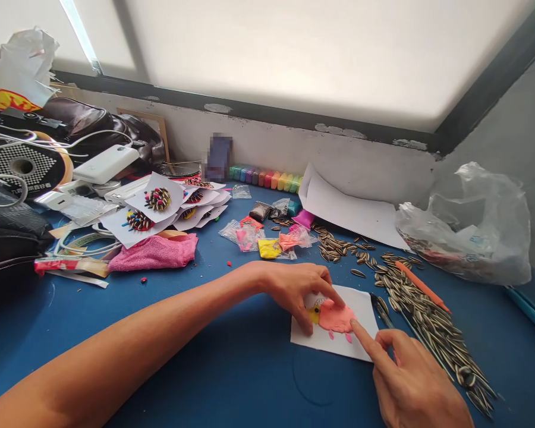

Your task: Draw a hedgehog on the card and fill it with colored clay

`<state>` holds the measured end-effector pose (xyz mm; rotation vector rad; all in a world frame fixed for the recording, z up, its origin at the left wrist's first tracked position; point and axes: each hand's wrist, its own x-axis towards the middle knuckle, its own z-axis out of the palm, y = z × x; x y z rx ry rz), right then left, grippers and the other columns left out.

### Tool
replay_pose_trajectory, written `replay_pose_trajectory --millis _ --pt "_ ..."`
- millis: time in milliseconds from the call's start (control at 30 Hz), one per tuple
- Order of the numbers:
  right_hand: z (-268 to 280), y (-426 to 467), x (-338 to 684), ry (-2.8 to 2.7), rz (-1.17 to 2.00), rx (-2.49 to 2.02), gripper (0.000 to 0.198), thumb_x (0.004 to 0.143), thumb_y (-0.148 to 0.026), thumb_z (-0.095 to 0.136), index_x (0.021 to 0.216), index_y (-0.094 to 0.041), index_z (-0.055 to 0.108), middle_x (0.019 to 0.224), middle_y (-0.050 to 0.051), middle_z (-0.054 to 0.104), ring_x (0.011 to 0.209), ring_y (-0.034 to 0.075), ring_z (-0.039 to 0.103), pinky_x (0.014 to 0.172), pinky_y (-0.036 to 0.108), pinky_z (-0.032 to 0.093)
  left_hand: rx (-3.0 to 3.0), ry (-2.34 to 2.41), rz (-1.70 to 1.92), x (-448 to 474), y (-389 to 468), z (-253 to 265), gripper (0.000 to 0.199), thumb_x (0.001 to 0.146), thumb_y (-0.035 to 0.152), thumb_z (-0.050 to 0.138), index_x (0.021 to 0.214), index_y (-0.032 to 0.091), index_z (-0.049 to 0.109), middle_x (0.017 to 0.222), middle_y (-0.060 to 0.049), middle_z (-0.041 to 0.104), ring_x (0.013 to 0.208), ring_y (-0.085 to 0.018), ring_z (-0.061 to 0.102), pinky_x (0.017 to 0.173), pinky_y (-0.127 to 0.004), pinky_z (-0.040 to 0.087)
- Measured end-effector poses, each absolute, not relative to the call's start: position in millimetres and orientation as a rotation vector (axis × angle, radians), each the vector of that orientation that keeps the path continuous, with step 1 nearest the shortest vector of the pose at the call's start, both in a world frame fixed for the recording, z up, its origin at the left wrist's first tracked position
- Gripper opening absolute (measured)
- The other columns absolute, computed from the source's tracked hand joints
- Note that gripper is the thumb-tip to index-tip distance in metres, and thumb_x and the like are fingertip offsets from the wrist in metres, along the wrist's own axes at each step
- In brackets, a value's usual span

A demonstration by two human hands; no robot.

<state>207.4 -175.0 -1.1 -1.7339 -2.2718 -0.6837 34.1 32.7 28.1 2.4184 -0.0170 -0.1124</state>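
Observation:
A small white paper card [356, 352] lies on the blue table, bearing a flattened coral-pink clay shape [334, 318]. At the shape's left end is a yellow clay patch [314, 315] with a dark dot, and two small pink clay pieces [348, 337] sit below. My left hand [298, 291] reaches over the card with fingers apart, its fingertips resting on paper and the clay's upper edge. From the lower right, my right hand [410, 371] touches the clay's right edge with its stretched index finger; the other fingers are bent, and nothing shows in them.
Sunflower seeds [428, 315] are heaped right of the card, with an orange clay tool [423, 287] on them. Behind lie clay packets [270, 248], white sheets [348, 208] and a plastic bag [481, 232]. Finished seed pictures [156, 205] and a pink cloth [154, 252] are at left.

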Motion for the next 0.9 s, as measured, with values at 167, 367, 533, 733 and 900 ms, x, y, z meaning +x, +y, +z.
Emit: replay_pose_trajectory --millis 167,367,533,733,900 --pt "-1.9 -171.0 204.4 -2.32 -0.824 -1.688 0.044 0.087 -0.004 0.037 0.124 -0.016 0.058 0.078 0.005 0.051 0.061 0.015 0.05 0.055 0.026 0.043 2.424 -0.015 -0.109 34.1 31.9 29.7 0.071 0.071 0.034 0.076 0.136 0.02 0.052 0.116 -0.007 0.045 0.113 -0.023 0.045 0.097 -0.03 0.037" --pt "-4.0 -175.3 206.7 -2.336 -0.783 -1.72 0.042 0.089 -0.008 0.038 0.125 -0.014 0.058 0.079 0.005 0.05 0.061 0.014 0.051 0.055 0.026 0.045 2.42 -0.009 -0.119 34.1 32.9 29.9 0.068 0.071 0.033 0.076 0.134 0.018 0.054 0.115 -0.007 0.046 0.11 -0.022 0.047 0.093 -0.029 0.039" --pt "-2.1 -179.5 209.6 -2.267 -0.596 -1.751 0.044 0.091 -0.013 0.039 0.133 -0.021 0.052 0.081 0.004 0.052 0.063 0.014 0.055 0.056 0.025 0.048 2.387 -0.005 -0.12 33.5 32.2 29.4 0.068 0.071 0.034 0.075 0.133 0.02 0.054 0.117 -0.007 0.045 0.111 -0.022 0.047 0.095 -0.029 0.039" --pt "7.9 -175.5 206.9 -2.111 -0.415 -1.821 0.035 0.096 -0.02 0.041 0.127 -0.019 0.056 0.087 0.006 0.057 0.072 0.015 0.06 0.064 0.026 0.05 2.411 0.012 -0.149 33.4 31.6 33.1 0.07 0.07 0.032 0.076 0.135 0.017 0.053 0.119 -0.008 0.045 0.111 -0.023 0.048 0.094 -0.03 0.04" --pt "18.7 -158.8 199.0 -2.192 -0.339 -1.699 0.034 0.096 -0.021 0.039 0.122 -0.021 0.061 0.085 0.006 0.058 0.07 0.016 0.06 0.059 0.026 0.049 2.394 0.037 -0.131 33.2 32.4 31.9 0.073 0.07 0.033 0.075 0.137 0.017 0.048 0.118 -0.008 0.045 0.109 -0.023 0.048 0.093 -0.031 0.041"
